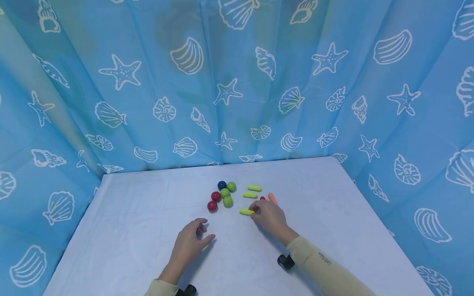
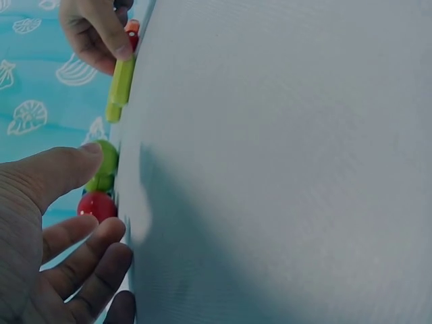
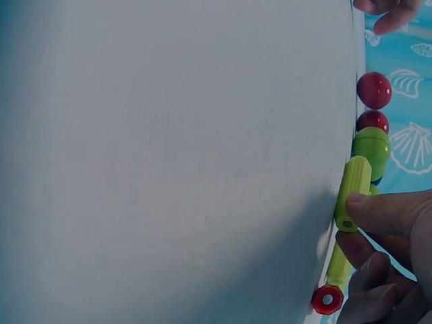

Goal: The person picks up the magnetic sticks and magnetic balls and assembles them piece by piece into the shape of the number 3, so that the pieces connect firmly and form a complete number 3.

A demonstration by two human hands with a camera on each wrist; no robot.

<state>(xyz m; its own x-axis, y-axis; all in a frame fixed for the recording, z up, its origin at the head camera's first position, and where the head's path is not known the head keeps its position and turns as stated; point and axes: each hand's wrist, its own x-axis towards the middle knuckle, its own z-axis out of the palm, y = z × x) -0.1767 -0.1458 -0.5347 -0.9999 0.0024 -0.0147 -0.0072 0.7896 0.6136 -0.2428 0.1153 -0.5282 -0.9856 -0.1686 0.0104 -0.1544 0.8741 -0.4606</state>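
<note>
My right hand (image 1: 271, 216) pinches one end of a short yellow-green ribbed stick (image 1: 245, 211) between thumb and fingers; in the right wrist view the same stick (image 3: 356, 179) shows a small hole in its near end. Beyond that hand lie two similar sticks (image 1: 254, 188), an orange stick (image 1: 273, 199) and a small red piece (image 1: 262, 198), partly hidden, whose ringed hole shows in the right wrist view. Holding nothing, my left hand (image 1: 189, 242) hovers with fingers loosely bent and thumb spread. Nearest to it is a red ball (image 1: 212, 206).
Behind the left hand sits a cluster of balls: another red one (image 1: 216, 196), three green ones (image 1: 227, 201) and a dark blue one (image 1: 221, 185). A white cloth covers the table (image 1: 122, 230). Blue curtains (image 1: 237, 115) with shell prints hang around its back and sides.
</note>
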